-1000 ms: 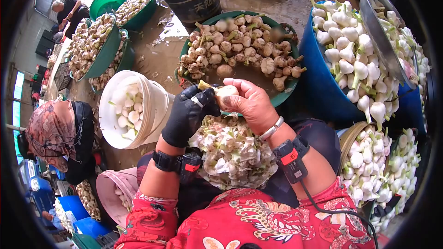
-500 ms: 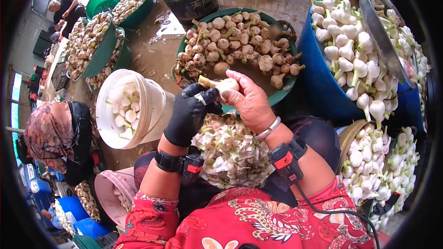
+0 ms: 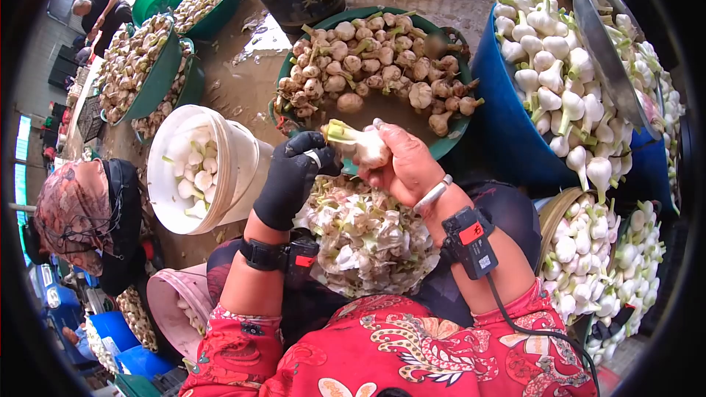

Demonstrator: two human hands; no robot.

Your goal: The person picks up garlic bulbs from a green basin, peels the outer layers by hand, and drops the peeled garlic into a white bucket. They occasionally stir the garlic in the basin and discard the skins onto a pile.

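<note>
A person in a red patterned top, seen from above, holds a garlic bulb (image 3: 370,150) just in front of a green tub (image 3: 448,146), on the side nearest the body. The bare right hand (image 3: 407,165) is closed around the bulb's rounded end, with the pale green stalk pointing left. The left hand (image 3: 289,178), in a black glove, has its fingers curled beside the stalk's tip; whether they pinch it cannot be told, as the fingers hide the contact. Each wrist carries a black device with a red label.

The green tub contains many brownish garlic bulbs (image 3: 346,59), stalks on, heaped mostly toward its far side. Nearer the body than the tub, below the hands, is a mound of papery garlic skins (image 3: 371,239). Left of the tub, a white bucket (image 3: 254,169) tilts, with clean white bulbs (image 3: 197,169) inside. Right of the tub, a large blue tub (image 3: 504,121) is piled high with white garlic (image 3: 548,59). Beyond the green tub stands a black bucket (image 3: 298,0). Farther left than the white bucket, another person (image 3: 79,209) wears a patterned head covering.
</note>
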